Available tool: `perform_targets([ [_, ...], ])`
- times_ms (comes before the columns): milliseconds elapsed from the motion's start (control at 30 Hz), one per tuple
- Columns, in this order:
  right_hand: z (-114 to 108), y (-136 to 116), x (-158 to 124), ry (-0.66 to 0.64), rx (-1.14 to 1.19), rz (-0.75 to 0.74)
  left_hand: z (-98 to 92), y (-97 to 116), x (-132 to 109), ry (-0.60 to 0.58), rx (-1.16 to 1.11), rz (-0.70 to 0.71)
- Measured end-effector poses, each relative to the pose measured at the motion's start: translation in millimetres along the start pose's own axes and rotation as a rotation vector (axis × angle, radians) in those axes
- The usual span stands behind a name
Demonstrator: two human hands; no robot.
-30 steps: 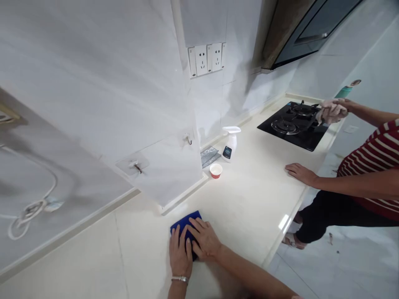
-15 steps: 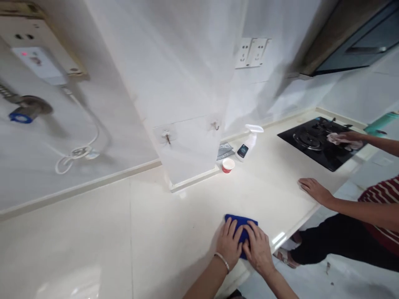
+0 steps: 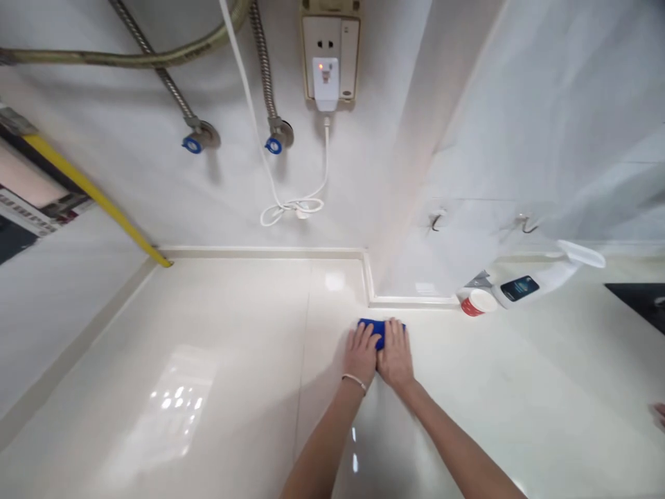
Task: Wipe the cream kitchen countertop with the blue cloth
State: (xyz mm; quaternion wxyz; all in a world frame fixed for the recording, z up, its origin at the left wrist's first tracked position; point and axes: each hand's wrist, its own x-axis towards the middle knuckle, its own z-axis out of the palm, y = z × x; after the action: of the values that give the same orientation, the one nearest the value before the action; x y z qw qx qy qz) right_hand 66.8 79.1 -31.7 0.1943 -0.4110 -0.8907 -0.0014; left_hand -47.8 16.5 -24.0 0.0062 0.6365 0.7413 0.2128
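Our left hand [image 3: 360, 355] and right hand [image 3: 395, 355] lie palm down side by side, touching along the thumb edges, with the fingers flat and pointing away from us. Neither grip is curled. Our left forearm [image 3: 319, 443], a thin bangle [image 3: 354, 382] circling its wrist, and our right forearm [image 3: 457, 443] slant in from the bottom of the view, uncrossed, drawing together toward the hands.

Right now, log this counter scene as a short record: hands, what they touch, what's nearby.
left hand: flat on the blue cloth, bracelet on wrist
right hand: flat on the cloth, beside the left
surface: cream countertop
nearby: spray bottle, red-and-white cup
view edge: black hob, another person's fingers
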Motion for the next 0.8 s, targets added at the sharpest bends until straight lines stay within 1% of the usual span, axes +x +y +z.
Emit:
perform_targets([
  [67, 4, -45, 2, -0.019, 0.047, -0.073, -23.0, -32, -33, 0.051, 0.057, -0.056],
  [133, 4, -76, -4, -0.055, 0.075, -0.159, -39.9, -51, -67, 0.095, 0.104, -0.075],
  [200, 5, -92, -6, -0.109, 0.089, -0.241, -46.6, -63, -90, 0.139, 0.155, -0.049],
  [233, 6, -95, -3, -0.131, 0.091, -0.268, -46.1, -68, -94, 0.171, 0.194, -0.034],
  [267, 7, -95, 4, -0.147, 0.089, -0.277, -43.7, -73, -91, 0.202, 0.226, -0.024],
  [300, 10, -95, 14, -0.157, 0.082, -0.270, -39.8, -78, -83, 0.231, 0.249, -0.019],
  [333, 13, -93, 28, -0.163, 0.071, -0.253, -35.0, -84, -70, 0.253, 0.257, -0.021],
  [467, 35, -85, 97, -0.192, -0.001, -0.145, -13.4, -112, 7, 0.272, 0.188, -0.015],
  [533, 49, -80, 129, -0.207, -0.028, -0.065, -3.0, -126, 45, 0.262, 0.145, -0.005],
  [633, 68, -68, 169, -0.226, -0.029, 0.057, 11.9, -141, 95, 0.232, 0.082, -0.007],
  [733, 84, -56, 204, -0.239, -0.006, 0.084, 23.3, -153, 137, 0.192, 0.029, -0.018],
  [800, 95, -52, 226, -0.215, 0.023, 0.094, 26.9, -164, 159, 0.166, 0.000, -0.027],
])
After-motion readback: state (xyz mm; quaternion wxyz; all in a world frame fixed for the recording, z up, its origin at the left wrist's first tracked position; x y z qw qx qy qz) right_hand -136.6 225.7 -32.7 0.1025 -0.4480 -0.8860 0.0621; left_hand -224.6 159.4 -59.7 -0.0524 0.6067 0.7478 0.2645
